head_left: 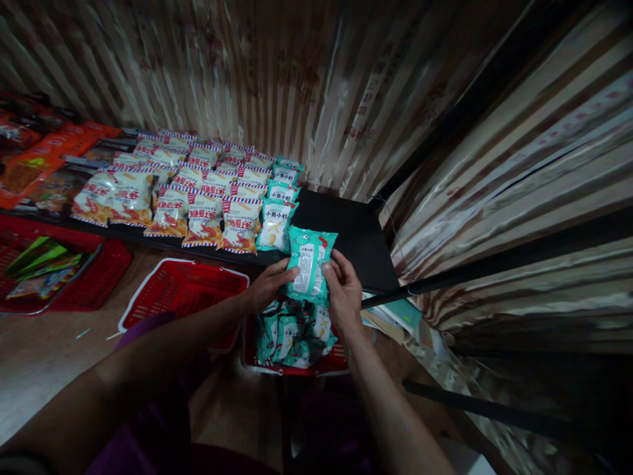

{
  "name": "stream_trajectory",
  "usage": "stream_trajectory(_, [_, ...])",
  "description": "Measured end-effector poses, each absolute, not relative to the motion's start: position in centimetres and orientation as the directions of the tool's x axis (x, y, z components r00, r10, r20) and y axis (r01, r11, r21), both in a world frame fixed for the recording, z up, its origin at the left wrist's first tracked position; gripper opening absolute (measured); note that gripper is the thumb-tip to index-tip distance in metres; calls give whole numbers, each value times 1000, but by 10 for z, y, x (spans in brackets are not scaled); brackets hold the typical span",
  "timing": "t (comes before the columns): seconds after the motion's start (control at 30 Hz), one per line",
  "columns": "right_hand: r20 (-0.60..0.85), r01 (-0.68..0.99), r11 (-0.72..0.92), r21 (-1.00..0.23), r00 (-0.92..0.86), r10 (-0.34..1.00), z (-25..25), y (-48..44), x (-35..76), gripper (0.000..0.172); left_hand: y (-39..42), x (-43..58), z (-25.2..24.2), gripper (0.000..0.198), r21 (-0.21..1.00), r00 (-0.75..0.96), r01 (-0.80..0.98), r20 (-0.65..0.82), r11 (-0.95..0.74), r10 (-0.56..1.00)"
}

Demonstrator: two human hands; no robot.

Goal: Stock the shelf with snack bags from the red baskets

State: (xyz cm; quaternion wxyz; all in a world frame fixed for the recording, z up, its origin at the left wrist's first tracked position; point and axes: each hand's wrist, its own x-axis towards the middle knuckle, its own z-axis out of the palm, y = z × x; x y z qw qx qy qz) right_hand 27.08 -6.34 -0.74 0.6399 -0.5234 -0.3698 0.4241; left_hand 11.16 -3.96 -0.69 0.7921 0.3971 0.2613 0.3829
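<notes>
A teal snack bag [307, 264] is held up between both hands, its printed panel facing me. My left hand [270, 284] grips its left edge with the thumb on the front. My right hand [343, 287] closes on its lower right side, thumb also in front. Directly below, a red basket [297, 371] holds several more teal snack bags [291, 335]. Just beyond the held bag, a short row of matching teal bags [275, 224] stands on the black shelf [346, 227].
Left of the teal row stand several rows of white and orange snack bags [242, 221]. Orange packets [49, 158] lie at the far left. Two other red baskets, one near the middle [182, 284] and one at left [106, 270], sit below. Black metal bars [494, 254] and striped sheeting [316, 86] border the shelf.
</notes>
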Motion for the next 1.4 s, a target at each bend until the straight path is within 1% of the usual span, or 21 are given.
stream_trajectory(0.17, [-6,-173,81,-982,449,893,-6,-60,272,52,-38,112,-5,62,806,585,-435,-87,402,807])
stream_trajectory(0.33, [-38,-170,68,-983,556,830,-5,-57,277,50,-38,112,-12,76,824,626,-365,-127,433,770])
stream_trajectory(0.4, [-60,-181,56,-982,579,813,-5,-56,278,50,-39,113,-16,75,851,638,-331,-117,408,761])
stream_trajectory(0.53, [-98,-214,38,-976,587,804,-7,-54,278,52,-39,115,-22,66,896,647,-297,-64,329,760])
stream_trajectory(0.63, [-161,-271,-9,-962,543,824,-4,-55,277,52,-38,116,-24,60,910,605,-299,-51,286,795])
stream_trajectory(0.7, [-216,-306,-74,-949,463,860,-1,-57,276,51,-36,116,-22,58,911,556,-314,-50,265,829])
stream_trajectory(0.77, [-261,-305,-150,-940,362,895,3,-61,276,48,-35,115,-20,59,904,516,-337,-58,264,855])
stream_trajectory(0.87, [-281,-272,-213,-938,243,928,4,-66,277,45,-34,114,-16,63,892,476,-363,-71,269,876])
stream_trajectory(0.97, [-267,-263,-218,-940,167,949,1,-68,279,45,-33,113,-15,63,902,466,-346,-76,260,882])
stream_trajectory(1.17, [-195,-162,-177,-971,104,975,1,-68,282,52,-35,114,-17,60,938,466,-286,-41,195,884])
stream_trajectory(1.27, [-197,-140,-190,-972,37,980,5,-67,291,59,-35,114,-17,59,947,470,-267,-33,177,882])
stream_trajectory(1.33, [-197,-171,-185,-968,59,979,9,-65,299,61,-34,114,-18,59,953,479,-253,-27,168,878])
stream_trajectory(1.4, [-170,-242,-129,-962,158,973,13,-61,308,57,-35,115,-21,59,962,519,-223,-22,160,855])
